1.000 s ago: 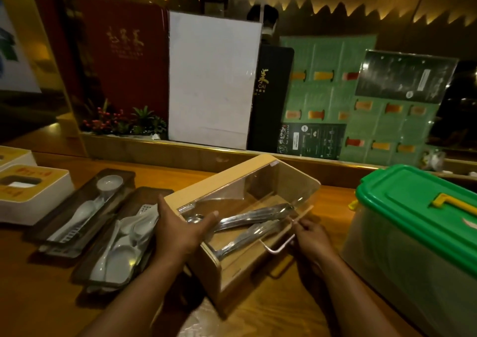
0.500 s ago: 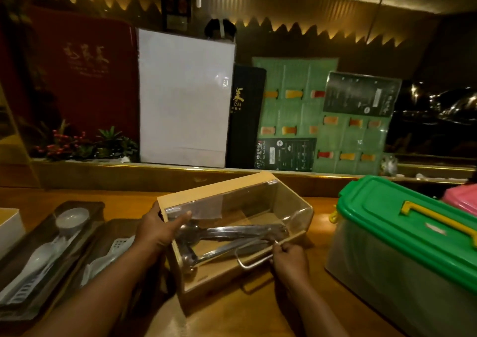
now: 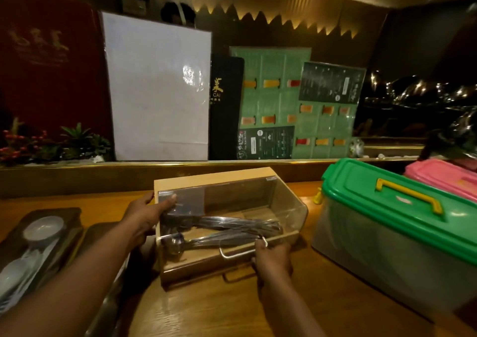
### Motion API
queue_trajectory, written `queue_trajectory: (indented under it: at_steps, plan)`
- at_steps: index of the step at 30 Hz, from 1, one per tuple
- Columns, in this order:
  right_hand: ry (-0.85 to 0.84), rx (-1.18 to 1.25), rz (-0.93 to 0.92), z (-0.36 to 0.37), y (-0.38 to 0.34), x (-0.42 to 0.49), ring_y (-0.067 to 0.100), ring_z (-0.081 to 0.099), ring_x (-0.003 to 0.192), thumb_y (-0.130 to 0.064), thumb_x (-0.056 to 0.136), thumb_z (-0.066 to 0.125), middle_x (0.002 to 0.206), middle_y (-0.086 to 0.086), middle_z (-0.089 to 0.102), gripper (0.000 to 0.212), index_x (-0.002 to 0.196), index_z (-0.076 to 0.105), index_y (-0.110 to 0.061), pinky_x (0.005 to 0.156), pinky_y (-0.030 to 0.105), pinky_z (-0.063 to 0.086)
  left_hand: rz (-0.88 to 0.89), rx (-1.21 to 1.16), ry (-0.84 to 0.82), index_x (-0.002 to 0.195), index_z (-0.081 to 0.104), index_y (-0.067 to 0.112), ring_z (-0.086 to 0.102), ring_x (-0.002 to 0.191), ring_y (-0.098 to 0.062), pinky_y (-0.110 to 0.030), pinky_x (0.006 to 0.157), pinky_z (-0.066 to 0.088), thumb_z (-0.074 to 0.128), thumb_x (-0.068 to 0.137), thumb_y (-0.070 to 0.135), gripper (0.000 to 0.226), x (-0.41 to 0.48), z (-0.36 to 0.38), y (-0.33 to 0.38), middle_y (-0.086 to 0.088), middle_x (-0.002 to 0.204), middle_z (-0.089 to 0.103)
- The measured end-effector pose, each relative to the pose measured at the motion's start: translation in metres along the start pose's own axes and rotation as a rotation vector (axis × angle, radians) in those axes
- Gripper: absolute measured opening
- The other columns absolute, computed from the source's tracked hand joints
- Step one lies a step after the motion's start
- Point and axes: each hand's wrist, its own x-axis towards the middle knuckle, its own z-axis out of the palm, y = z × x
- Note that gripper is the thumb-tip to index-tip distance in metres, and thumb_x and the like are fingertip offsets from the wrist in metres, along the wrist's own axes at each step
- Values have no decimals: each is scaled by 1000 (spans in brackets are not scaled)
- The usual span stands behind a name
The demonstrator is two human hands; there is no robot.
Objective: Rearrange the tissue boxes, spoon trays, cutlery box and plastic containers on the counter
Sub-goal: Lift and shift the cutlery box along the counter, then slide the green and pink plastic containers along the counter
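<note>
A wooden cutlery box (image 3: 214, 179) with a clear curved lid sits at the middle of the wooden counter, metal spoons (image 3: 227, 229) lying inside. My left hand (image 3: 145, 216) grips its left side, thumb on the lid. My right hand (image 3: 271, 258) holds the front right edge by the metal handle (image 3: 232, 254). A dark spoon tray (image 3: 68, 220) with white spoons lies at the far left, a second tray beside it mostly hidden under my left arm. A plastic container with a green lid (image 3: 392, 207) stands at right, a pink-lidded one (image 3: 444, 179) behind it.
A raised ledge (image 3: 232, 163) runs along the back of the counter, with a white board (image 3: 157, 89), menus and a small plant (image 3: 77, 140) standing on it. Bare counter wood (image 3: 219, 308) lies in front of the cutlery box.
The cutlery box has turned from angled to nearly square with the counter edge and sits lower. The view has swung right, so the tissue boxes have left the frame and the pink container has appeared.
</note>
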Motion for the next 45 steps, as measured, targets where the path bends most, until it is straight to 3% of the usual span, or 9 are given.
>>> queue_trajectory:
  at_steps: [5, 7, 9, 20, 27, 32, 35, 38, 45]
  plan:
    - [-33, -32, 36, -1, 8, -1, 29, 71, 83, -59, 64, 67, 92, 1, 70, 57, 106, 31, -44, 72, 49, 62, -25, -29, -53, 140, 53, 25, 68, 99, -32, -52, 79, 58, 86, 55, 52, 95, 11, -2, 0, -11, 120, 68]
    - [-6, -41, 51, 3, 17, 4, 29, 71, 82, -64, 59, 65, 89, 1, 71, 74, 120, 30, -45, 70, 51, 62, -22, -60, -69, 139, 54, 25, 70, 97, -34, -53, 80, 59, 86, 55, 50, 93, 12, -1, 0, -12, 118, 69]
    - [3, -65, 60, 11, 36, 26, 29, 71, 80, -73, 48, 57, 86, 0, 72, 89, 128, 30, -46, 67, 52, 61, -16, -71, -76, 141, 51, 24, 71, 97, -34, -51, 77, 61, 85, 62, 46, 88, 8, 0, 1, -13, 120, 68]
    - [-31, -66, 59, 7, 30, 1, 28, 69, 86, -72, 49, 57, 97, 3, 69, 89, 130, 30, -44, 67, 49, 61, 20, 23, -1, 151, 38, 21, 60, 115, -40, -35, 56, 50, 76, 83, 37, 79, -6, 8, 8, -20, 143, 52]
    - [-270, 16, 37, -53, 0, -32, 27, 67, 91, -67, 63, 72, 111, 3, 65, 90, 140, 33, -39, 61, 36, 60, 241, 351, 236, 136, 57, 17, 58, 118, -41, -45, 79, 50, 80, 73, 53, 76, -21, 5, 14, -17, 137, 59]
    - [-199, -50, -313, -173, -42, -47, 9, 61, 77, -24, 95, 65, 92, -1, 69, 2, 97, 66, -24, 64, 19, 50, 509, 527, 393, 129, 59, 14, 62, 110, -39, -49, 82, 54, 81, 79, 31, 57, -50, 26, 29, -18, 126, 65]
    - [-49, -66, -588, -242, -66, -37, 9, 66, 87, -14, 92, 69, 89, -9, 68, 7, 95, 69, -20, 68, 11, 51, 635, 519, 407, 123, 65, 11, 60, 107, -39, -45, 83, 50, 80, 80, 23, 48, -95, 75, 51, -20, 123, 63]
    - [23, -24, -748, -302, -81, -23, 11, 70, 84, -13, 90, 71, 88, -3, 73, 8, 97, 73, -17, 80, 37, 59, 752, 459, 273, 122, 67, 15, 61, 108, -33, -38, 83, 47, 78, 81, 21, 43, -151, 146, 66, -14, 122, 64]
    - [65, -224, -982, -423, -91, 41, 3, 65, 93, -17, 88, 73, 100, -6, 71, 17, 105, 71, -19, 79, 28, 56, 742, 346, 11, 137, 54, 27, 53, 120, -22, -41, 99, 48, 75, 82, 39, 60, -279, 328, 64, -4, 132, 53]
